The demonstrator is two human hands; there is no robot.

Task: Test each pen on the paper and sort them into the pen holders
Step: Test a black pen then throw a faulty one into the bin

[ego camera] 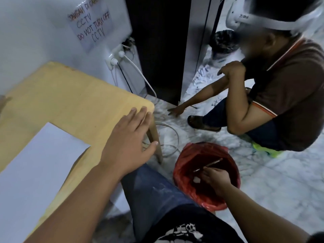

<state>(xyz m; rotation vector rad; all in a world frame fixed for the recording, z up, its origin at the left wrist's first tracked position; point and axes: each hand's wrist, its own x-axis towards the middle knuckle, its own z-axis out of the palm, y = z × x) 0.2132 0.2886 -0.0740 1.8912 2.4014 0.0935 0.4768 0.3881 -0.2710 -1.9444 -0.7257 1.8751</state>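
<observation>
From the head view, the left hand lies flat with straight fingers on the corner of the wooden table, holding nothing; judging by the lean toward the floor, it is there as a brace; the sheet of white paper rests on the table just beside that forearm, where a pen could be tried, and no mark shows on it; the right hand reaches down into the red-lined bin on the marble floor, its fingers curled at a thin pen that lies slantwise inside; whether they already pinch the pen or only touch it I cannot tell; a small pale scrap sits in the bin near the hand; the pen is probably being fetched out for testing; no pen holders are in sight; a second person crouches well apart by the dark doorway, one hand spread on the floor, perhaps hunting for another dropped pen; cables trail from the wall socket under a CCTV notice.
</observation>
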